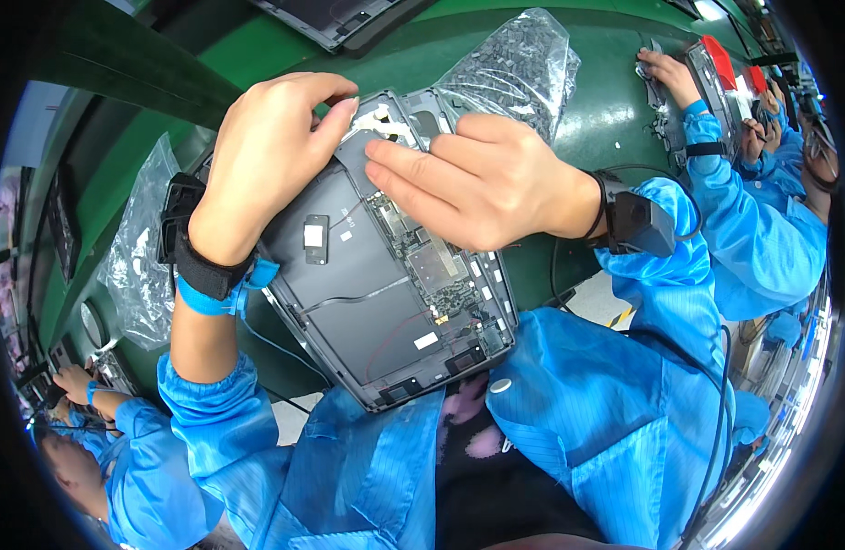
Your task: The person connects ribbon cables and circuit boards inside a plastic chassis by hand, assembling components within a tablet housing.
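An opened laptop chassis (pixel 345 275), dark grey with its green circuit board (pixel 436 270) exposed, lies tilted in front of me. My left hand (pixel 276 137) arches over its far left corner, thumb and forefinger brought close together; whatever sits between them is hidden. From the right, my right hand (pixel 477 179) reaches across the board's far end. Its first two fingertips come down beside a pale part, its thumb is out of sight, and its grip cannot be made out. A small black speaker-like module (pixel 316 240) with a white label rests on the chassis, joined to a thin wire.
Beyond the chassis lies a clear plastic bag (pixel 519 69) of small dark parts. Another clear bag (pixel 148 252) is at the left. A second laptop part (pixel 335 18) sits at the far edge. Co-workers in blue sleeves (pixel 762 247) work at both sides. Cables hang near my right arm.
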Motion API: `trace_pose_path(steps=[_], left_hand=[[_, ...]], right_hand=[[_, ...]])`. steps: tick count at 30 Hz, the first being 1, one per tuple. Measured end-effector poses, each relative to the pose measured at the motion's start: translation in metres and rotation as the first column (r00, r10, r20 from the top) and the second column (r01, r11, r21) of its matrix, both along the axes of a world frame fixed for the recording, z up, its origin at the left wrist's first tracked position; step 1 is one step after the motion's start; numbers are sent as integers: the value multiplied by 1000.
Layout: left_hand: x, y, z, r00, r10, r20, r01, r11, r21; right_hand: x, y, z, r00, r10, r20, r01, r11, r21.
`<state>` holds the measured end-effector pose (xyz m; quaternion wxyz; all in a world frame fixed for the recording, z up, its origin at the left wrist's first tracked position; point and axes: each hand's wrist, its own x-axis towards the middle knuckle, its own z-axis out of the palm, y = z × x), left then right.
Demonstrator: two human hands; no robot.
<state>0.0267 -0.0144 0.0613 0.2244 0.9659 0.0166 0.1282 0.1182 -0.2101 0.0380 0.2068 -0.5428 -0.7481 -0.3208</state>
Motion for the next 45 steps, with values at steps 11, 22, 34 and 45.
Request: trace_pose_path(steps=[11, 22, 34, 45], left_hand=[[9, -7, -2, 995, -94, -35, 98, 981, 167], [-5, -8, 5, 995, 8, -99, -19, 993, -116], [-6, -3, -1, 996, -89, -30, 88, 996, -33], [-13, -8, -4, 997, -72, 27, 72, 997, 11]], right_hand=[[-7, -10, -6, 988, -150, -44, 153, 987, 57], [-13, 0, -5, 957, -291, 12, 291, 956, -15], [-23, 4, -8, 938, -346, 6, 346, 938, -27], [-25, -2, -3, 922, -383, 51, 386, 914, -125]])
